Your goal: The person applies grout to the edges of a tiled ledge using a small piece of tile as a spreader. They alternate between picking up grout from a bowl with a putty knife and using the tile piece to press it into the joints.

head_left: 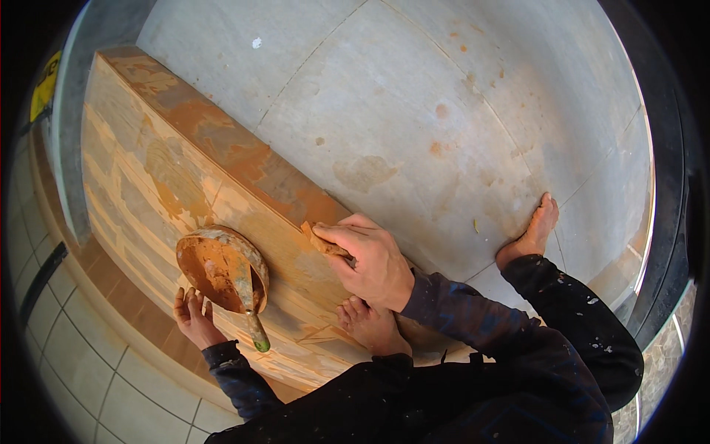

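The person's right hand (373,263) grips a small orange-stained piece (325,242), pinching it between thumb and fingers at the edge of a wood-coloured ledge (285,274). What the piece is made of cannot be told; its tip sits at the long corner where the ledge's broad, streaked surface meets a darker brown strip (244,159) smeared with orange.

To the left, a round bowl (260,270) lies over the broad surface, its outside crusted with pale and grey marks. Orange paste (211,268) coats its inside, and a trowel (257,331) leans in it, blade in the paste, its green-ended handle sticking out over the near rim. The left hand (197,320) is loosely open, fingers slightly bent, at the near left side of the bowl; whether the fingertips touch it cannot be told.

Just nearer than the right hand, the person's bare left foot (370,325) stands on the ledge. The bare right foot (531,235) is well apart to the right, on a grey tiled floor (429,89) spotted with orange and brown stains. Pale square tiles (96,348) spread beyond the ledge at the near left, and a yellow object (46,87) shows at the far left.
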Motion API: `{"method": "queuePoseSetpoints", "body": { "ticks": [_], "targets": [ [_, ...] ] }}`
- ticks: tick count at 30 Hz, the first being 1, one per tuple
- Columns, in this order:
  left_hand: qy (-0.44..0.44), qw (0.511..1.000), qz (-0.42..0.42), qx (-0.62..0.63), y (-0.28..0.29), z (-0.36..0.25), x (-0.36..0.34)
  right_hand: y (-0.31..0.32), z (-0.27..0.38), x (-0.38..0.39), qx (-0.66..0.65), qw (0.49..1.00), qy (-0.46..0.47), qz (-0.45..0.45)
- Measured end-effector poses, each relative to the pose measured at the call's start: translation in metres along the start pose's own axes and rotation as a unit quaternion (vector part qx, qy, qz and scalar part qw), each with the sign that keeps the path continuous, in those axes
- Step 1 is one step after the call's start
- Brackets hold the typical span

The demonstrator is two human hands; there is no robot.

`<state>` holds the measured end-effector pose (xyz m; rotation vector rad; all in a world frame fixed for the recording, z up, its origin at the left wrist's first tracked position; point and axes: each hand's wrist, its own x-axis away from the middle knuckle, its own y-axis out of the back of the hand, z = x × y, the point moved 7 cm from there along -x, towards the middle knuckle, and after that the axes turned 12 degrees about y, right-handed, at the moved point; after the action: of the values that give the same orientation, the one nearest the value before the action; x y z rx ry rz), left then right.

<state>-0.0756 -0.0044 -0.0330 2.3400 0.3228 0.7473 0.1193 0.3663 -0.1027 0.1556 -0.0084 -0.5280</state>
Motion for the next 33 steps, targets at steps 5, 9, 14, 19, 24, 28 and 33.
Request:
{"method": "queuePoseSetpoints", "body": {
  "ticks": [5,9,14,19,24,28,33],
  "targets": [
    [-0.014,1.0,-0.012,-0.013,-0.004,-0.012,0.011,0.024,-0.046,0.005,-0.124,0.973,-0.186,-0.052],
    [-0.012,1.0,-0.011,-0.005,-0.006,-0.01,0.011,0.002,-0.074,-0.008,-0.003,0.989,-0.147,0.019],
    [-0.006,1.0,-0.018,-0.01,-0.001,-0.005,0.009,-0.007,-0.017,0.0,0.001,0.998,-0.064,-0.011],
    [-0.013,1.0,-0.024,-0.01,0.0,-0.01,0.005,-0.006,0.045,0.01,-0.048,0.995,0.031,0.082],
    [-0.034,0.999,-0.032,-0.024,0.005,-0.015,0.014,0.019,-0.029,-0.03,-0.127,0.987,-0.088,-0.032],
    [-0.024,0.999,-0.029,-0.005,-0.002,-0.011,0.012,-0.008,-0.053,-0.037,-0.158,0.986,-0.026,0.051],
    [-0.034,0.999,-0.029,-0.015,-0.001,-0.017,0.013,0.019,-0.039,0.021,-0.136,0.985,0.043,0.098]
  ]
}}
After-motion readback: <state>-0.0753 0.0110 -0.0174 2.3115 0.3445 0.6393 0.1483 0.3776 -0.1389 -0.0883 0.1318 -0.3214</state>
